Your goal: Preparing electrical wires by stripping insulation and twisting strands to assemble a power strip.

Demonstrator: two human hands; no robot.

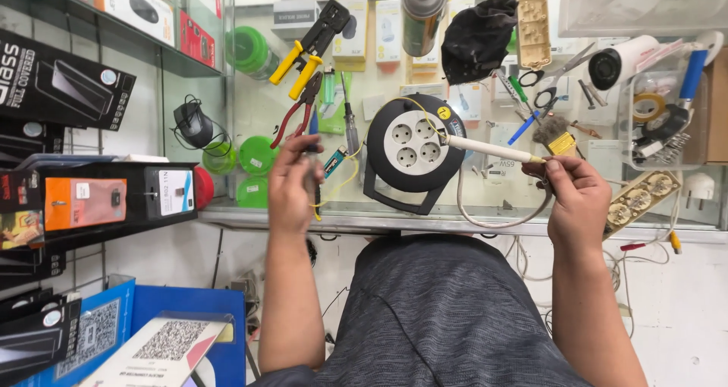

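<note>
Right hand (578, 197) grips a white soldering iron (489, 149), fingers closed on its handle; tip points toward the cable reel (413, 144). Left hand (292, 182), left of the reel, pinches a small circuit board (334, 162) with yellow wires (341, 184). Red pliers (297, 110) lie up-left of the reel; a spray can (422, 11) lies above it.

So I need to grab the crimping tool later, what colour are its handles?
Yellow handles on the crimping tool with a black head, lying above the left hand; head view.
</note>
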